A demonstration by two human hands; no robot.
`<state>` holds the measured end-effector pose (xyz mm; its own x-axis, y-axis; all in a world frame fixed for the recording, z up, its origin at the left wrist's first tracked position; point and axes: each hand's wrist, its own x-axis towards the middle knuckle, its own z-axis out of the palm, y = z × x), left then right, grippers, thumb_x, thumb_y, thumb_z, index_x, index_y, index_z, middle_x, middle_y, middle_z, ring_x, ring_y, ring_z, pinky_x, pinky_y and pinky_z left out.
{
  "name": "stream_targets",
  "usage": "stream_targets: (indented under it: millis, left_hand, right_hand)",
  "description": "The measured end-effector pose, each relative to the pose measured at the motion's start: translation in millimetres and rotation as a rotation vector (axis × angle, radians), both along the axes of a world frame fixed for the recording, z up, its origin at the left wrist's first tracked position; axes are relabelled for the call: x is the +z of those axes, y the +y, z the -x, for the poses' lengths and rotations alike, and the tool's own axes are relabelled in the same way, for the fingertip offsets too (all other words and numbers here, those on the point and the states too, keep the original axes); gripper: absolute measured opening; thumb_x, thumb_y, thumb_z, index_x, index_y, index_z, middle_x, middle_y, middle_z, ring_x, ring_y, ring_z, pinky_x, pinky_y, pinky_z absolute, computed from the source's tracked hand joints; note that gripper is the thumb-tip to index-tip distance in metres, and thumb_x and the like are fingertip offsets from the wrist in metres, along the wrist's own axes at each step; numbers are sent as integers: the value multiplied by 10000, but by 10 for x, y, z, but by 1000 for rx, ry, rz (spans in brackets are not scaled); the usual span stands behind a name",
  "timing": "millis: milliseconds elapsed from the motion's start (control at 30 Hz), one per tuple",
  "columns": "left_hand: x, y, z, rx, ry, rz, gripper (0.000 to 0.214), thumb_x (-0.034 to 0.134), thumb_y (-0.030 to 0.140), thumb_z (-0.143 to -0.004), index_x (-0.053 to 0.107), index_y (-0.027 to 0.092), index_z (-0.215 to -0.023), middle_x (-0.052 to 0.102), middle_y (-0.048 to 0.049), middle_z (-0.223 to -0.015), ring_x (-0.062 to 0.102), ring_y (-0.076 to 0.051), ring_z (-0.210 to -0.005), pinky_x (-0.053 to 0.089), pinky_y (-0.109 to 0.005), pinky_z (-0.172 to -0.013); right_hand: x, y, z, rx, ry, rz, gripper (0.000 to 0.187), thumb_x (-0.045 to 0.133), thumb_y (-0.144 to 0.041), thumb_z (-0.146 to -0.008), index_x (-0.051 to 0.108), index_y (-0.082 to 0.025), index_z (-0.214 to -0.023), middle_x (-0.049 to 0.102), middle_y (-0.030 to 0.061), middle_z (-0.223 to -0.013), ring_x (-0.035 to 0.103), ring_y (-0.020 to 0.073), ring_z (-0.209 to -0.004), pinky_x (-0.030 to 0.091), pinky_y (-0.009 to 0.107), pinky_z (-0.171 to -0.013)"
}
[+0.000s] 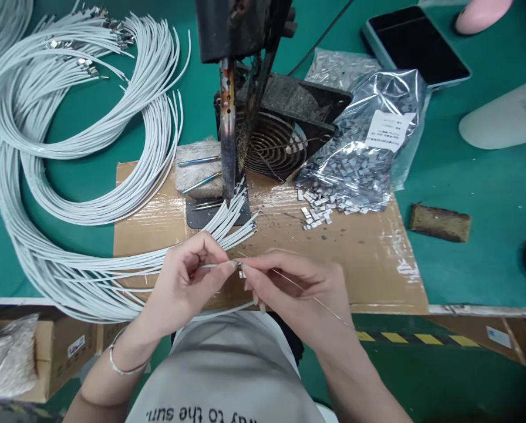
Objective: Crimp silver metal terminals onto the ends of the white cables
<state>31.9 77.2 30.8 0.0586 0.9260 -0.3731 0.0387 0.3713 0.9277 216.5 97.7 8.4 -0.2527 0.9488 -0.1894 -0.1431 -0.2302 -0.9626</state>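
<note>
My left hand (188, 282) is closed in a pinch on the end of a white cable (207, 266), thumb against forefinger. Touching it at the fingertips, my right hand (300, 288) pinches a small metal connector (240, 274) at the cable's tip. A thin strand of wire (318, 300), like solder, runs out across the right hand. How the cable's bare end meets the connector is hidden by the fingers. Just beyond my hands, a bundle of white cables (152, 261) fans out on the cardboard (355, 258), beneath an upright soldering iron tip (229, 135).
A dusty fan (276, 147) stands behind the iron. Loose connectors (316, 211) spill from a plastic bag (355, 153). Coiled cables (43, 132) lie left. A phone (417, 44), a brown block (439, 222) and a white bottle (501, 117) are on the right.
</note>
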Motion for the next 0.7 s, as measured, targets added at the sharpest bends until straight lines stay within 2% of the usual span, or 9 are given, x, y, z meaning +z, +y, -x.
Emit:
stream_targets:
  millis: [100,300,400,467,567,700]
  left_hand:
    - [11,-15,-52,56,63,-30,212,758,283,-979,650,199,-817,544,36,-656,383,-98,-560,266,-239,-492]
    - [-13,-84,-202,125,239,-192,142,692,203,-1008,658,204,-870,585,44,-646,404,-86,-519,305,-228,-479]
    - [-63,-95,-251,185,219,-281,160,670,201,-1037,641,211,-881,607,48,-647,467,-83,-532,360,-206,-508]
    - [-79,-85,-250,207,107,-247,155,665,215,-1052,644,211,-898,638,46,-660,512,-77,-543,384,-184,-519]
    - [-67,-47,-202,209,-94,-107,121,705,249,-1042,683,206,-931,673,43,-694,548,-66,-567,413,-152,-536]
    - [-29,6,-155,218,-153,-53,77,762,219,-1000,747,195,-929,735,20,-765,621,-67,-668,484,-132,-631]
  right_hand:
    - [21,14,-10,-5,2,9,105,800,-219,-891,896,-260,-881,741,2,-641,549,92,-459,450,201,-397]
    - [62,24,87,-114,15,64,116,815,-174,-842,880,-256,-793,699,-29,-567,528,78,-410,434,181,-364]
    - [24,-17,201,-206,43,64,118,805,-166,-832,859,-232,-749,669,-34,-512,542,94,-377,448,186,-328]
    - [-14,-59,265,-265,62,24,130,789,-155,-833,861,-235,-761,676,-33,-526,555,98,-385,458,191,-330]
    - [-45,-101,294,-309,7,-83,183,780,-108,-836,882,-260,-828,697,-33,-591,582,91,-454,487,196,-411]
    - [-13,-69,225,-269,-169,-324,285,770,-46,-855,898,-282,-951,747,-24,-678,631,92,-540,533,208,-512]
